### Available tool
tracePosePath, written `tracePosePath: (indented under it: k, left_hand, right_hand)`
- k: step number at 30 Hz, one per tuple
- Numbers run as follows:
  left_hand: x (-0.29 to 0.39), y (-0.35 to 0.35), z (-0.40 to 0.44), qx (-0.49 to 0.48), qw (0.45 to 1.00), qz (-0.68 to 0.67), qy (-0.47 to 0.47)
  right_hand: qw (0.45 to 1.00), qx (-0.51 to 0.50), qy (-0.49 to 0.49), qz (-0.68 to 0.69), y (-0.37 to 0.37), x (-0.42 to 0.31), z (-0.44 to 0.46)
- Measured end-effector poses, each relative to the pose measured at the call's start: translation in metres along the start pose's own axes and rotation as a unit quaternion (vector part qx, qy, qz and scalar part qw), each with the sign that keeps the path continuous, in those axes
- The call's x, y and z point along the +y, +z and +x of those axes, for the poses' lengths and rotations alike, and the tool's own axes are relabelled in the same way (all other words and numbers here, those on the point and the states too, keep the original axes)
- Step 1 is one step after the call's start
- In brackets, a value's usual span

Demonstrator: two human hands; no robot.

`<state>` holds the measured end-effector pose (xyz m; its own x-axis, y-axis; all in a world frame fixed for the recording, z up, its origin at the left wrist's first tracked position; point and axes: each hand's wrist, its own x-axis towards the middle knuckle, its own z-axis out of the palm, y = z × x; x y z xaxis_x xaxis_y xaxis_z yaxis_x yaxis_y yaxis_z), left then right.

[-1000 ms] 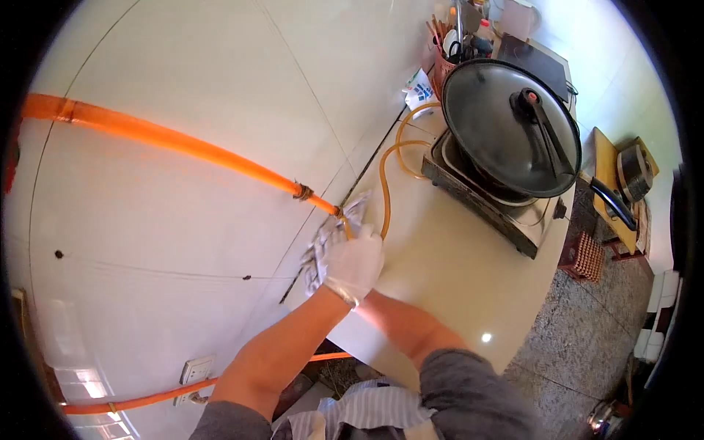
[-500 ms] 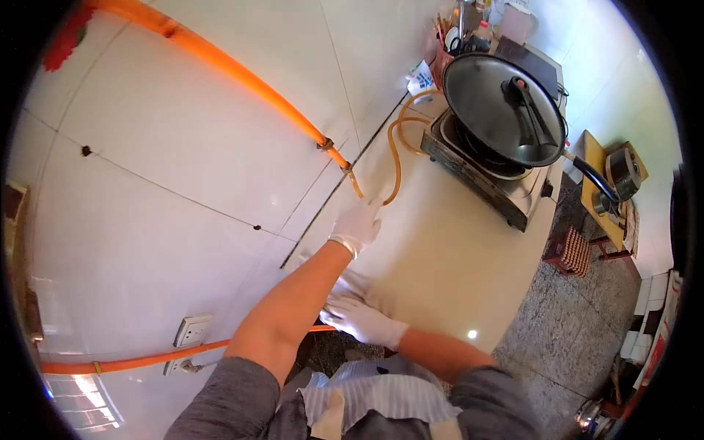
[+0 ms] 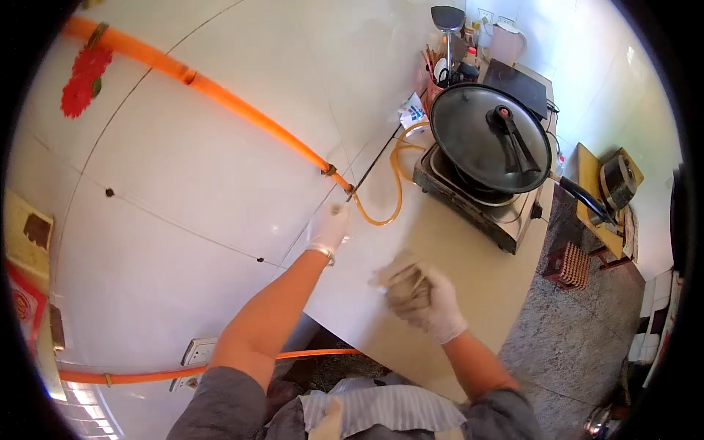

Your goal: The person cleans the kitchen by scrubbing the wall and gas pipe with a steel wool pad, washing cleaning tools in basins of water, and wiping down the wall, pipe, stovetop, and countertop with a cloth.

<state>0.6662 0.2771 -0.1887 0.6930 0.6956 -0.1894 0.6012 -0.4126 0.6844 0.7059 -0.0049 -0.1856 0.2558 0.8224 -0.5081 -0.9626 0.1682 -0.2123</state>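
My left hand [image 3: 328, 226], in a thin clear glove, is at the wall side of the counter [image 3: 469, 293], just below the end of the orange pipe [image 3: 257, 106]. Its fingers look curled in, and whatever they may hold is hidden. Beside it, a yellow hose [image 3: 397, 198] loops from the pipe end across to the gas stove [image 3: 484, 198]. In my right hand [image 3: 444, 312], also gloved, a grey-beige cloth [image 3: 408, 290] is bunched up, slightly blurred, over the counter.
A lidded wok [image 3: 491, 139] sits on the stove, its handle [image 3: 583, 196] jutting past the counter's right edge. Behind stand a utensil holder [image 3: 434, 89] and a dark flat cooktop [image 3: 517, 86]. A wooden stool [image 3: 569, 265] is on the floor at right.
My right hand has risen from the near counter edge and moved right, with the cloth now visible. My left hand has shifted off the hose towards the wall, its fingers more curled. The view has shifted.
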Motion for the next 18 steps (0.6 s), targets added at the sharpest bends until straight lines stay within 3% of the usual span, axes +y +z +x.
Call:
tracePosePath:
  k: [1,3,6,9,11,13,15,17,18]
  left_hand:
    - [-0.002,-0.004,0.001,0.053,0.979,-0.192,-0.035]
    - [0.058,-0.051,-0.037,0.116,0.927,-0.355,0.031]
    - [0.089,-0.091,-0.041,0.145,0.900,-0.402,0.083]
    - [0.117,-0.113,-0.041,0.163,0.905,-0.384,0.088]
    - [0.119,-0.126,-0.036,0.141,0.923,-0.344,0.095]
    - [0.115,-0.133,-0.043,0.116,0.940,-0.306,0.093]
    - [0.109,-0.138,-0.072,0.079,0.984,-0.131,0.092]
    - [0.102,-0.140,-0.102,0.090,0.982,-0.148,0.074]
    - [0.093,-0.144,-0.112,0.089,0.983,-0.143,0.072]
  right_hand:
    - [0.998,-0.036,0.007,0.055,0.014,-0.015,-0.001]
    - [0.992,-0.012,-0.123,-0.034,0.055,-0.037,-0.012]
    - [0.977,-0.042,-0.203,-0.042,0.085,-0.066,-0.004]
    - [0.962,-0.072,-0.262,0.020,0.129,-0.096,0.013]
    - [0.947,-0.162,-0.276,0.008,0.160,-0.118,0.025]
    - [0.933,-0.179,-0.312,-0.017,0.190,-0.137,0.040]
    - [0.916,-0.195,-0.347,-0.043,0.212,-0.143,0.066]
    - [0.890,-0.315,-0.326,-0.040,0.228,-0.131,0.105]
    - [0.908,-0.298,-0.270,-0.120,0.230,-0.114,0.106]
